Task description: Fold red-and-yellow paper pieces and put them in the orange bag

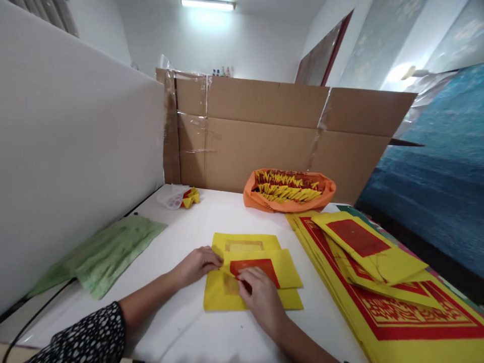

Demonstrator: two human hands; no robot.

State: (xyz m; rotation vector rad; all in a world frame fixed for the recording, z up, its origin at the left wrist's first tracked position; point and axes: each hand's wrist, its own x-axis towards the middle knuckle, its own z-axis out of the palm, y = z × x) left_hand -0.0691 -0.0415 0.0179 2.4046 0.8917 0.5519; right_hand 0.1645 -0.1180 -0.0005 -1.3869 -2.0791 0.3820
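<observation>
Head view: at far left a crumpled green cloth (109, 247) lies on the white table (177, 322), a dark cable (41, 315) running from beside it towards the near edge. Farther back, a clear plastic bag (171, 200) lies on its side, with a folded yellow-and-red piece (191, 198) at its right end; how much of that piece sits inside is hard to tell.

Nearer the middle, the left hand (200, 263) has thumb and fingers pinched together on the left end of the top sheet (285, 267), a yellow paper with a red panel. This sheet lies over a larger yellow paper (245, 241), its long axis running left to right, its right end angled slightly towards the near side. The right hand (260, 295) has its thumb and fingers closed on the sheet's near edge, beside the red panel.

Behind and to the right, an orange bag (250, 195) stands open, packed with rows of folded yellow-and-red papers (289, 191), in front of a cardboard panel (260, 106). At far right lies a pile of yellow sheets (336, 292), smaller red-panelled papers (359, 237) on top.
</observation>
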